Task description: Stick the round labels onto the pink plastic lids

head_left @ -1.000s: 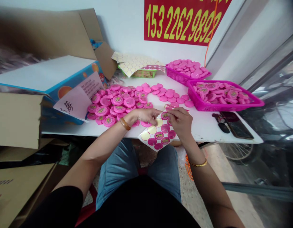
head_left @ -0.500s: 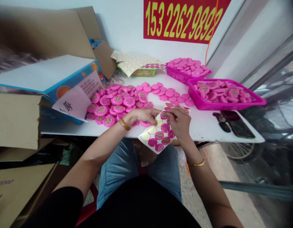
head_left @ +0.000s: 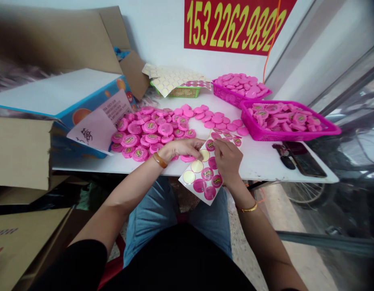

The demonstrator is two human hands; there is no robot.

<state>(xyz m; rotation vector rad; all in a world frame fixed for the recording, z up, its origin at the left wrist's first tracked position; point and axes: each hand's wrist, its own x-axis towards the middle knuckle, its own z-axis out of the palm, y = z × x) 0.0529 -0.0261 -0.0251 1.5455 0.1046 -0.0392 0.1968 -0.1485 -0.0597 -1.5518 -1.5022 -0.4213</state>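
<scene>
My left hand (head_left: 181,148) rests its fingertips on the upper edge of a sticker sheet (head_left: 203,176), above a pile of round pink tins (head_left: 150,133) with printed labels. My right hand (head_left: 227,159) holds the sheet's right side, covering part of it. The sheet has pink round labels and several bare cream circles. Unlabelled pink tins (head_left: 217,119) lie in a curved row just beyond my right hand. I cannot tell whether my left fingertips pinch a single label.
A magenta basket (head_left: 290,121) holds labelled tins, and another (head_left: 227,89) holds unlabelled ones. A green basket (head_left: 175,92) carries cream sticker backing. A phone (head_left: 305,159) lies at the table's right edge. A blue box (head_left: 93,97) and cardboard (head_left: 20,153) crowd the left.
The sticker sheet has turned slightly and its lower corner has shifted right. My right hand has moved a little left, and my left hand is almost unchanged.
</scene>
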